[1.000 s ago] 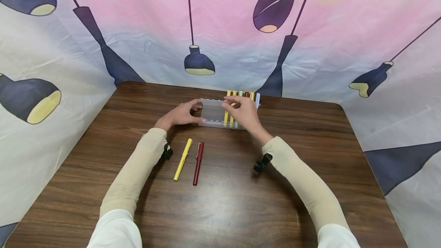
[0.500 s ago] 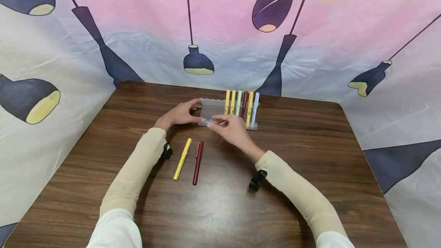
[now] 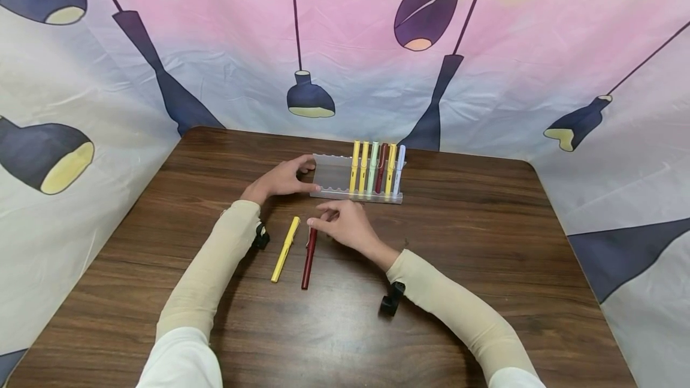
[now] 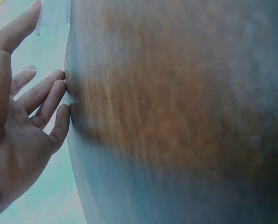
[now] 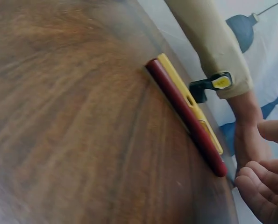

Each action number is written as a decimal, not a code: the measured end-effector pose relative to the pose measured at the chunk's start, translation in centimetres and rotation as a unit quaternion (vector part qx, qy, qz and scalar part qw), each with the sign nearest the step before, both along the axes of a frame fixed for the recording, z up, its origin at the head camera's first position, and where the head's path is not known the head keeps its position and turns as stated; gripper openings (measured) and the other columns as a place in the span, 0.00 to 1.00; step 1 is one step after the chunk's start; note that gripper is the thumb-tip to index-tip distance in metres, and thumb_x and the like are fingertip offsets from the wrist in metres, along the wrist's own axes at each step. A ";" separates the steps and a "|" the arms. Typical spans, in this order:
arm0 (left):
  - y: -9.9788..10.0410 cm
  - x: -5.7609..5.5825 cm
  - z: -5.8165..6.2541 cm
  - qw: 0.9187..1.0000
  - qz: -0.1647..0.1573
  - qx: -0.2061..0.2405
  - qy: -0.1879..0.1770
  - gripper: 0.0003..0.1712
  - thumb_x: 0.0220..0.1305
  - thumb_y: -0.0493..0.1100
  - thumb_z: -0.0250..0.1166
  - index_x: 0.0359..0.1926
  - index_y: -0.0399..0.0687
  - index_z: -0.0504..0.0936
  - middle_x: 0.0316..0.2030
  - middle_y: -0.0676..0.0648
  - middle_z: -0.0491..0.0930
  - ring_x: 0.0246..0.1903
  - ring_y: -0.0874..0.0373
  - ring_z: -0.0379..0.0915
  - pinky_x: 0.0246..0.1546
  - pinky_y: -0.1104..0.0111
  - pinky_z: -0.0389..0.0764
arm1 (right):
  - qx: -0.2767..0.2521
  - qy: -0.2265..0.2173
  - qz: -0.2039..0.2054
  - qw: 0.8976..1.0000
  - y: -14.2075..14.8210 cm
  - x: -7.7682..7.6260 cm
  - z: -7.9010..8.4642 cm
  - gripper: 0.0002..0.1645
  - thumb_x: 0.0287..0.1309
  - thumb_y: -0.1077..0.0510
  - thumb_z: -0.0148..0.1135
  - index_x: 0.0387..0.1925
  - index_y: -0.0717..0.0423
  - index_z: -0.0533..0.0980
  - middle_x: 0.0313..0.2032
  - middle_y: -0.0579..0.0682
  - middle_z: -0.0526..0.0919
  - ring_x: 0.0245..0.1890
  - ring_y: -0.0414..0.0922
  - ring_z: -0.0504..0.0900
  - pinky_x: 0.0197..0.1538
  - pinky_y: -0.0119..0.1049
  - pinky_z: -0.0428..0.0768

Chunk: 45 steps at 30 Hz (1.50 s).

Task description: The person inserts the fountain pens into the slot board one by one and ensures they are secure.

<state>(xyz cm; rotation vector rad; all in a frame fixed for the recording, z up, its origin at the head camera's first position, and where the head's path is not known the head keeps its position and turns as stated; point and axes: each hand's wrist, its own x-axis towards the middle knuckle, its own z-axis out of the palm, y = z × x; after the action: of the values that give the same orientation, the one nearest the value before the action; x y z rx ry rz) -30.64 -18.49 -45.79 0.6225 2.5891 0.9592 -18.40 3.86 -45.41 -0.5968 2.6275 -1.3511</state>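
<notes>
A clear plastic pen rack (image 3: 331, 173) lies at the back of the table with several pens side by side in its right part: yellow, green, dark red and pale blue. My left hand (image 3: 283, 178) holds the rack's left end, thumb at the front corner, fingers toward the back corner. A dark red pen (image 3: 309, 262) and a yellow pen (image 3: 286, 250) lie on the table in front. My right hand (image 3: 347, 223) hovers at the red pen's clip end, thumb over that end in the head view. In the right wrist view its fingertips (image 5: 248, 179) are just beyond the red pen.
The brown wooden table (image 3: 458, 214) reaches back to a printed fabric backdrop (image 3: 366, 94) with lamp drawings. A black wrist camera (image 3: 392, 299) sits on the right forearm, another wrist camera (image 3: 261, 236) on the left, beside the yellow pen.
My right hand has moved from the pens in the rack toward me and left, to the red pen on the table. The left hand stays at the rack; the loose pens have not moved.
</notes>
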 end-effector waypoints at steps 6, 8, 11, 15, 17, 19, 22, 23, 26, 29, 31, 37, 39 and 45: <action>0.0 0.3 0.0 1.000 0.000 -0.001 -0.002 0.57 0.61 0.62 0.73 0.80 0.47 0.54 0.72 0.40 0.68 0.70 0.44 0.65 0.70 0.46 0.68 | 0.019 -0.007 0.001 1.000 -0.7 0.5 -0.7 0.26 0.60 0.43 0.74 0.53 0.55 0.85 0.30 0.39 0.88 0.27 0.32 0.83 0.30 0.30 0.81; 0.0 0.3 0.0 1.000 0.001 0.000 -0.002 0.57 0.61 0.62 0.73 0.80 0.47 0.54 0.72 0.40 0.68 0.70 0.44 0.65 0.70 0.46 0.68 | 0.021 -0.007 0.003 1.000 -0.8 0.5 -1.0 0.25 0.60 0.44 0.74 0.52 0.56 0.86 0.29 0.39 0.88 0.26 0.32 0.83 0.29 0.29 0.80; 0.0 0.3 -0.1 1.000 0.001 -0.001 -0.002 0.57 0.61 0.62 0.73 0.80 0.47 0.53 0.72 0.41 0.68 0.70 0.44 0.65 0.70 0.46 0.68 | 0.025 -0.005 0.004 1.000 -1.0 0.5 -1.3 0.25 0.60 0.44 0.74 0.51 0.57 0.86 0.27 0.39 0.87 0.25 0.32 0.82 0.29 0.29 0.79; 0.0 0.3 -0.2 1.000 0.001 -0.001 -0.001 0.57 0.61 0.62 0.73 0.80 0.47 0.53 0.72 0.41 0.68 0.71 0.45 0.65 0.70 0.46 0.67 | 0.033 -0.008 0.002 0.999 -1.3 0.4 -1.7 0.26 0.59 0.43 0.75 0.52 0.57 0.85 0.26 0.39 0.87 0.25 0.32 0.82 0.29 0.30 0.79; 0.0 0.2 -0.2 1.000 0.001 0.000 -0.001 0.57 0.61 0.63 0.73 0.80 0.47 0.53 0.72 0.41 0.68 0.71 0.45 0.65 0.70 0.46 0.67 | 0.039 -0.008 0.000 0.999 -1.4 0.4 -1.8 0.27 0.59 0.43 0.75 0.52 0.57 0.85 0.26 0.39 0.86 0.25 0.32 0.81 0.29 0.30 0.79; -0.1 0.2 -0.2 1.000 0.001 0.002 -0.002 0.57 0.61 0.63 0.73 0.80 0.47 0.53 0.72 0.41 0.68 0.71 0.44 0.65 0.70 0.46 0.67 | 0.046 -0.007 -0.001 0.999 -1.5 0.3 -2.0 0.27 0.58 0.43 0.75 0.52 0.56 0.85 0.26 0.39 0.86 0.24 0.32 0.81 0.29 0.29 0.79; -0.1 0.2 -0.3 1.000 0.000 0.003 -0.002 0.58 0.61 0.63 0.73 0.81 0.47 0.53 0.72 0.41 0.68 0.71 0.45 0.65 0.70 0.46 0.67 | 0.056 -0.005 -0.003 0.998 -1.7 0.2 -2.1 0.27 0.58 0.43 0.76 0.51 0.56 0.85 0.25 0.38 0.85 0.24 0.31 0.81 0.29 0.29 0.79; -0.1 0.2 -0.3 1.000 0.000 0.003 -0.002 0.58 0.61 0.64 0.72 0.81 0.47 0.53 0.72 0.41 0.68 0.71 0.45 0.65 0.70 0.46 0.67 | 0.061 -0.004 -0.003 0.998 -1.8 0.2 -2.1 0.27 0.57 0.43 0.76 0.51 0.56 0.86 0.24 0.38 0.85 0.23 0.31 0.81 0.28 0.29 0.78; -0.1 0.2 -0.3 1.000 0.000 0.003 -0.002 0.58 0.61 0.64 0.72 0.81 0.47 0.53 0.72 0.41 0.68 0.71 0.45 0.65 0.70 0.46 0.67 | 0.077 0.001 -0.004 0.997 -2.0 0.1 -2.0 0.27 0.57 0.43 0.76 0.50 0.57 0.86 0.22 0.37 0.84 0.21 0.32 0.80 0.27 0.29 0.77; -0.1 0.1 -0.3 1.000 0.000 0.002 -0.001 0.58 0.61 0.64 0.72 0.81 0.47 0.52 0.72 0.41 0.68 0.71 0.44 0.65 0.70 0.46 0.67 | 0.092 0.002 -0.006 0.996 -2.1 0.1 -1.8 0.27 0.57 0.42 0.76 0.50 0.56 0.86 0.20 0.36 0.82 0.20 0.32 0.79 0.26 0.29 0.76; -0.1 0.1 -0.3 1.000 0.001 0.002 -0.002 0.58 0.61 0.64 0.72 0.81 0.47 0.52 0.72 0.41 0.68 0.71 0.44 0.65 0.71 0.46 0.66 | 0.100 0.001 -0.008 0.995 -2.3 0.1 -1.7 0.28 0.56 0.41 0.76 0.51 0.56 0.86 0.19 0.36 0.81 0.19 0.32 0.79 0.25 0.29 0.76; -0.1 0.2 -0.1 1.000 0.000 -0.002 -0.002 0.58 0.61 0.64 0.72 0.81 0.48 0.53 0.72 0.41 0.68 0.71 0.45 0.65 0.71 0.46 0.66 | 0.117 0.002 -0.010 0.993 -2.4 0.1 -1.6 0.29 0.55 0.39 0.76 0.50 0.54 0.86 0.18 0.35 0.80 0.18 0.32 0.77 0.24 0.30 0.75; -0.1 0.1 0.0 1.000 -0.001 -0.003 -0.001 0.58 0.61 0.64 0.72 0.81 0.47 0.53 0.72 0.41 0.68 0.71 0.45 0.65 0.71 0.46 0.66 | 0.121 0.005 -0.009 0.993 -2.4 0.1 -1.7 0.28 0.55 0.39 0.77 0.50 0.54 0.86 0.18 0.35 0.80 0.18 0.32 0.77 0.24 0.29 0.74; -0.1 0.1 0.1 1.000 -0.002 -0.001 -0.005 0.58 0.61 0.64 0.72 0.81 0.47 0.52 0.72 0.41 0.68 0.71 0.44 0.65 0.71 0.46 0.66 | 0.125 0.017 -0.009 0.992 -2.5 0.1 -1.7 0.25 0.55 0.41 0.77 0.47 0.53 0.87 0.18 0.34 0.80 0.18 0.30 0.77 0.25 0.29 0.74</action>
<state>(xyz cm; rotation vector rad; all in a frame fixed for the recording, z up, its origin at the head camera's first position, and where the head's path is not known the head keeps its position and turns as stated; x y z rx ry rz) -30.57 -18.61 -45.73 0.6215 2.5790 0.9562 -18.30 1.38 -47.16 -0.5643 2.7750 -1.0010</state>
